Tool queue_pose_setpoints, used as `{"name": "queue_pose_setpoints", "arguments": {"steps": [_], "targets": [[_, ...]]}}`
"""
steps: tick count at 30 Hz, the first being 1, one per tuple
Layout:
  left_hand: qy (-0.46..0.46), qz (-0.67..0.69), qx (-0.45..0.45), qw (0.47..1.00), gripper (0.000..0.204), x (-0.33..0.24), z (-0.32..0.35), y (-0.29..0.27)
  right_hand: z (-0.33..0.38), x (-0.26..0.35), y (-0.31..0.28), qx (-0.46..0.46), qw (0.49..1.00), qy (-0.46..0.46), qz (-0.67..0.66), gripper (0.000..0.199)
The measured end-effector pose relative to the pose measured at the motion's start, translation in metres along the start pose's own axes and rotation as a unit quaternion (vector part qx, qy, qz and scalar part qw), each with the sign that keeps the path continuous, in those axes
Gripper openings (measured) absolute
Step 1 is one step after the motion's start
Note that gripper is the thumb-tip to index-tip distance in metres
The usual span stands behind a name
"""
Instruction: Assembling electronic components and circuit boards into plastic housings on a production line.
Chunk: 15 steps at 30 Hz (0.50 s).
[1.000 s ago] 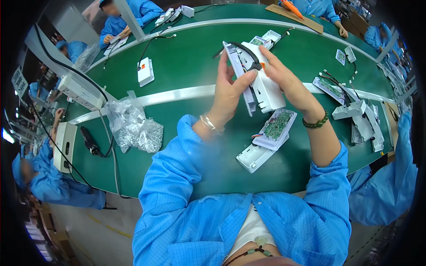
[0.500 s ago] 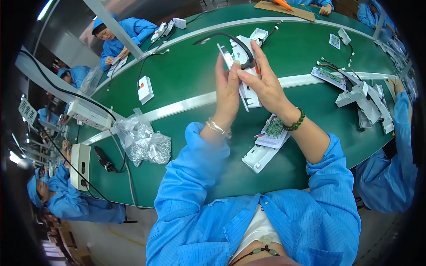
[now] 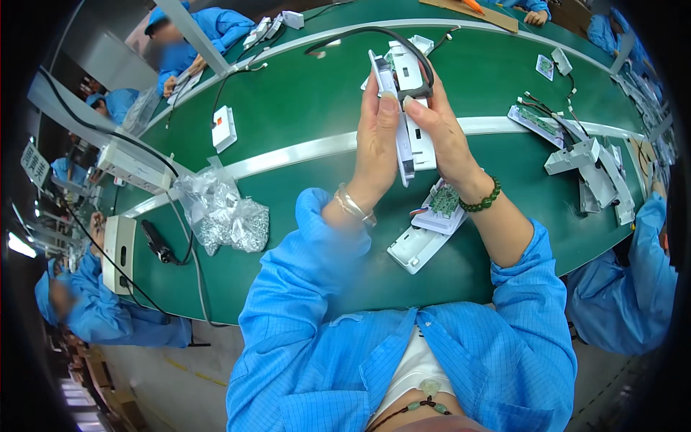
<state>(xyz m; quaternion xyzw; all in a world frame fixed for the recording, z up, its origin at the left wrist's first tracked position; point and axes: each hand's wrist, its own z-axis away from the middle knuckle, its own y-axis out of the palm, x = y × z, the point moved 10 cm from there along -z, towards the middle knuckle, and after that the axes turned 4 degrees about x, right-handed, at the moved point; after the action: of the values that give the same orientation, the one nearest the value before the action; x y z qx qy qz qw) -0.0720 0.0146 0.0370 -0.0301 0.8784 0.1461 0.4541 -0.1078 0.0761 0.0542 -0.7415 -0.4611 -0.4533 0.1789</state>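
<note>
Above the green bench, I hold a device in two white plastic parts. My left hand [image 3: 378,137] grips a narrow white cover [image 3: 404,160], its thumb lying along it. My right hand [image 3: 445,133] is closed round the white housing [image 3: 422,147], thumb pressed at the black cable's [image 3: 368,30] thick end. The cable arches over to the left. Cover and housing stand side by side, with a gap visible at the upper end. Below my right wrist, a green circuit board [image 3: 444,200] in a white shell leans on a longer white housing [image 3: 417,250].
A clear bag of small metal parts [image 3: 230,219] lies left, beside a black handheld tool [image 3: 157,241] and a beige box [image 3: 119,255]. White housings [image 3: 601,180] are piled right. A metal rail [image 3: 302,153] crosses the bench. Beyond it lies a white unit [image 3: 224,129]. Co-workers sit around.
My hands have turned the parts, so the cover now stands more edge-on beside the housing. In the view, both parts have shifted slightly right.
</note>
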Motion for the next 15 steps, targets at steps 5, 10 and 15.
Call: {"name": "queue_pose_setpoints", "arguments": {"steps": [5, 10, 15], "targets": [[-0.008, 0.009, -0.002, 1.000, 0.059, -0.0025, 0.0025, 0.0005, 0.0022, -0.0002, 0.0026, 0.018, 1.000, 0.018, 0.009, 0.068], [-0.028, 0.015, -0.007, 0.999, 0.058, -0.0003, 0.0032, -0.0022, 0.0058, 0.0060, 0.0059, 0.026, 1.000, 0.015, 0.009, 0.068], [-0.018, -0.002, 0.005, 1.000, 0.057, -0.0023, 0.0045, 0.0032, 0.0070, 0.0063, 0.0049, 0.032, 0.999, 0.012, -0.005, 0.067]]}}
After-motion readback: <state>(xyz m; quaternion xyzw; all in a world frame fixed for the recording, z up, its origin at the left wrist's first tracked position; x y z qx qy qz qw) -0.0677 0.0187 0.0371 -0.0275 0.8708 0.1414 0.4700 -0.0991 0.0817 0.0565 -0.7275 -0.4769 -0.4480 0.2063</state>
